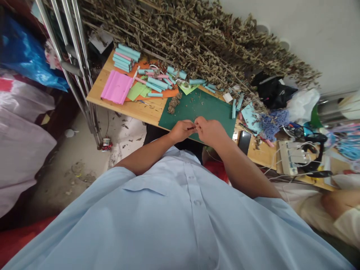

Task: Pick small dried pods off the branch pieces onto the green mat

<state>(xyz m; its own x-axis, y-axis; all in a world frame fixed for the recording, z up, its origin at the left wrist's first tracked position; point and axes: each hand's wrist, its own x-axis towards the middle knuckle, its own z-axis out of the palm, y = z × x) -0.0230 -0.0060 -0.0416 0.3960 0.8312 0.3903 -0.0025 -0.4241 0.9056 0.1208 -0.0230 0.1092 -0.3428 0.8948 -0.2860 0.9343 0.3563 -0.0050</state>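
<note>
My left hand (182,131) and my right hand (208,129) meet over the near edge of a dark green mat (213,107). Between their closed fingertips is a thin dark brown piece (191,128), too small to tell its kind. A clump of dried plant matter (174,103) lies on the mat just beyond my left hand, with crumbs scattered around it. Two light blue paper rolls (234,108) rest near the mat's right edge.
Dried leafy stalks (197,37) are heaped along the back. Blue paper rolls (126,56) and a pink paper stack (117,87) lie on the left of the wooden table (107,71). A phone (244,141) and a power strip (288,157) are at right; metal crutches (74,63) stand left.
</note>
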